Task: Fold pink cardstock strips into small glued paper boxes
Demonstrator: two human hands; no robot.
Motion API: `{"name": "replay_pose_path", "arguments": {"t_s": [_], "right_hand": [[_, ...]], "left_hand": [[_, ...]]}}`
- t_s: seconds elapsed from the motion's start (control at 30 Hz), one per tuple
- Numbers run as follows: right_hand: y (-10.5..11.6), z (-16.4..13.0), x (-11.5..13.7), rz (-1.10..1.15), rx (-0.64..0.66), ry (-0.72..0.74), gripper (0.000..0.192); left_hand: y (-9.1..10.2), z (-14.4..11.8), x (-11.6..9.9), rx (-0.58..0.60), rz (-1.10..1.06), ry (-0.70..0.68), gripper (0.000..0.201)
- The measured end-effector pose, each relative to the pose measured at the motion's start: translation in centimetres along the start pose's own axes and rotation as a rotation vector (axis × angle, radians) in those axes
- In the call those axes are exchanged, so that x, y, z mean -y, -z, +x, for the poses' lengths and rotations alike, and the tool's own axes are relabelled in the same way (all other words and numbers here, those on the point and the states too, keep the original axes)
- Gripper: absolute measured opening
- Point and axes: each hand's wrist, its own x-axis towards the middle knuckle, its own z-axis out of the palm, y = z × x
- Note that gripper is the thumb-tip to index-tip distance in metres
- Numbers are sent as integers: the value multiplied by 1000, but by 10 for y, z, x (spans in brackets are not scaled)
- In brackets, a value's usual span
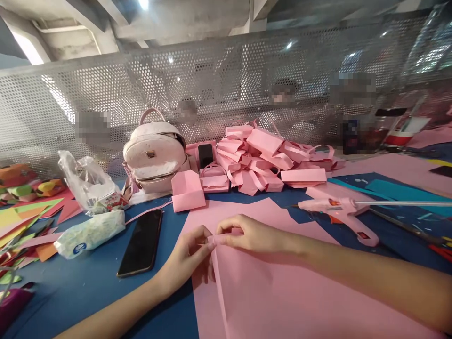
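A large sheet of pink paper (282, 292) lies before me, with a narrow fold running along its left edge. My left hand (192, 259) pinches that folded edge near its far end, thumb on top and fingers underneath. Close against it, my right hand (243, 233) grips the same corner between thumb and fingertips. More pink paper shows beneath and beyond the hands. Just past them stands a folded pink paper piece (189, 190) shaped like an open pouch. A pink glue gun (339, 207) rests on its side to the right of my right hand.
A black phone (141, 242) and a tissue pack (92, 233) lie on the blue table (81, 292) at left. Behind are a pale backpack (155, 155), a plastic bag (88, 183) and a heap of folded pink paper bags (261, 155). A perforated metal screen (226, 70) closes the back.
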Motion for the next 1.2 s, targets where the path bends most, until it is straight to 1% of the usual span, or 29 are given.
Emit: {"name": "replay_pose_path", "arguments": {"t_s": [0.07, 0.27, 0.4, 0.5, 0.57, 0.7, 0.8, 0.87, 1.0, 1.03, 1.07, 1.13, 1.2], "right_hand": [[-6, 0, 1, 45, -25, 10, 25], [-16, -1, -1, 142, -35, 47, 20], [-18, -3, -1, 190, -31, 59, 16], [-20, -3, -1, 179, -32, 57, 16], [-20, -4, 0, 145, -52, 51, 17], [-19, -6, 4, 97, -95, 36, 19], [-19, -6, 6, 82, -100, 33, 16], [-19, -6, 5, 58, -103, 25, 17], [-20, -6, 2, -1, -110, -4, 20], [-20, -5, 1, -10, -113, -7, 20], [-20, -5, 0, -19, -119, -8, 21], [-20, -5, -1, -38, -141, -3, 21], [-20, -5, -1, -58, -161, 3, 21]], "left_hand": [[-2, -3, -3, 0, 36, 8, 34], [-3, -12, -5, -22, 66, 28, 35], [-4, -17, -5, -59, 143, -41, 33], [-4, -18, -8, -86, 209, -81, 33], [-3, -17, -10, -81, 180, -49, 33], [0, -12, -12, 5, 21, 47, 37], [2, -11, -11, 31, -1, 54, 40], [2, -13, -11, 10, 61, 43, 39], [0, -18, -10, -90, 369, -33, 31], [0, -19, -10, -120, 422, -50, 29], [0, -18, -10, -137, 431, -54, 28], [1, -16, -11, -109, 305, -3, 28], [4, -12, -11, -17, 104, 87, 30]]}}
